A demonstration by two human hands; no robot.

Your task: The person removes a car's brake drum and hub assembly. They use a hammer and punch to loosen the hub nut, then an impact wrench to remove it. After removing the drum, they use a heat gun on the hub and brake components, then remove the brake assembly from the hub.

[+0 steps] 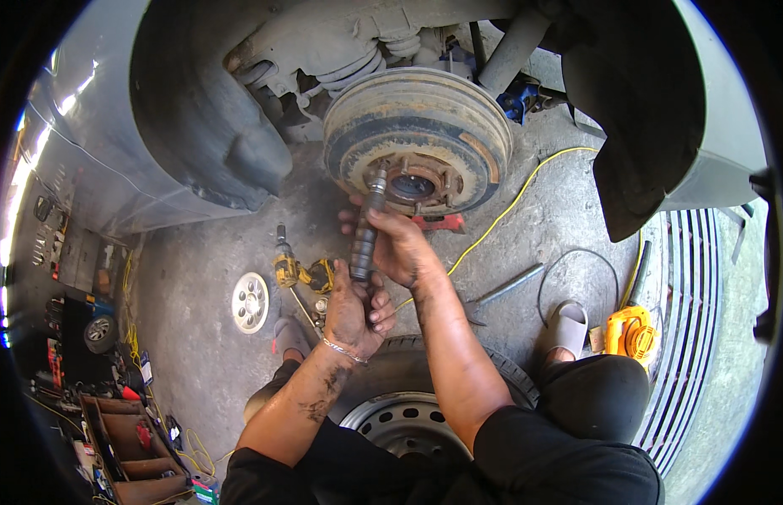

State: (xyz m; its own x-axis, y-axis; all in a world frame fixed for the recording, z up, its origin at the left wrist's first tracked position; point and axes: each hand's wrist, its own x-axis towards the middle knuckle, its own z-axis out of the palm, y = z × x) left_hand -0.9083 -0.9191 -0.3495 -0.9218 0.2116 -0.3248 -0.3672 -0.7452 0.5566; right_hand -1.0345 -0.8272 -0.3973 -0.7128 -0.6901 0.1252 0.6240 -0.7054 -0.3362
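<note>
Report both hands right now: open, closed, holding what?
Left hand: partly curled at the lower end of the socket-tipped hand tool; whether its grip is closed cannot be told.
Right hand: closed, holding that tool.

The left arm (295,408) and right arm (459,358) are stretched forward, the left smudged dark. The right hand (400,248) is held farther out, clenched; the left hand (356,316) is half-curled just behind.

held tool (364,248): dark grey | brake drum (408,130): grey, rust-blotched | cord (526,185): yellow
</note>
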